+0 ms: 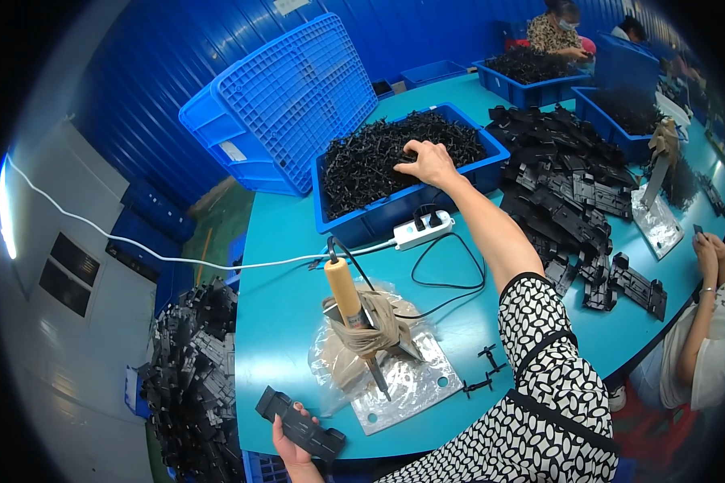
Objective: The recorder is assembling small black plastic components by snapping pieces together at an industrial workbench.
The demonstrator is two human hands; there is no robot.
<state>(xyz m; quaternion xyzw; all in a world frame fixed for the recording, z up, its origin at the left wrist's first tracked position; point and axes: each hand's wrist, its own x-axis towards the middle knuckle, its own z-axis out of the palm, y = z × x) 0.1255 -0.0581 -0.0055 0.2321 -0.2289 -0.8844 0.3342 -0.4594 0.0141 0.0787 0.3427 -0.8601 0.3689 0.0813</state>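
My left hand (288, 443) grips a long black plastic part (302, 423) at the near edge of the table. My right hand (429, 163) reaches over a blue bin (379, 222) heaped with small black plastic pieces (362, 165). Its thumb and index finger are curved and apart, and no piece shows clearly between them. Between my arms, a soldering iron (346, 294) with a yellow handle points down, bound by tan cloth (387, 326) to a stand on a metal plate (407, 394). Several small black pieces (479, 382) lie right of the plate.
A white power strip (424, 229) and black cord lie before the bin. Left of it leans a large blue crate (282, 97). Black parts are piled at right (572, 185) and below left (193, 362). A co-worker's hands (709, 249) are at the right edge; others sit farther back.
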